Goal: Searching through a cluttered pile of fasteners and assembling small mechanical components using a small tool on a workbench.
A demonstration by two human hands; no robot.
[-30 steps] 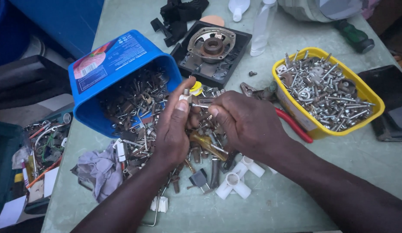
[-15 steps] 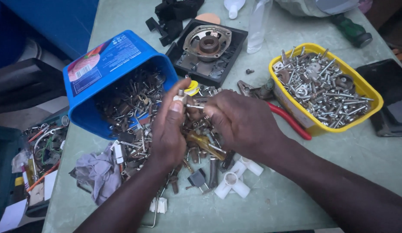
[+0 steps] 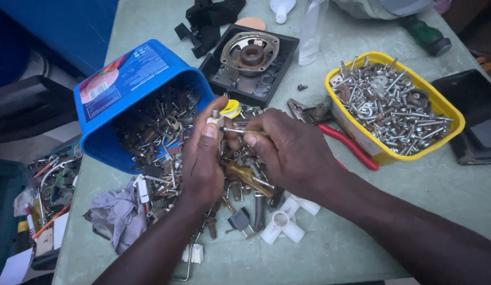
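Note:
My left hand (image 3: 203, 158) pinches a small white part (image 3: 216, 119) between thumb and fingers, above a pile of rusty screws and metal bits (image 3: 240, 184). My right hand (image 3: 290, 150) grips a thin metal screw (image 3: 232, 130) whose tip points into that white part. Both hands meet over the pile, just right of a tipped blue tub (image 3: 124, 79) that spills hardware (image 3: 156, 132). A yellow cap (image 3: 232, 107) lies just behind my fingers.
A yellow tub (image 3: 361, 138) of shiny bolts stands at the right, red-handled pliers (image 3: 345, 140) beside it. A black plate with a round metal part (image 3: 251, 53) lies behind. White pipe fittings (image 3: 285, 221), a grey rag (image 3: 116, 214) and a green tool case (image 3: 24, 211) lie nearer.
Both hands stay together over the pile, with only a slight shift. The fingers have turned a little around the screw and white part.

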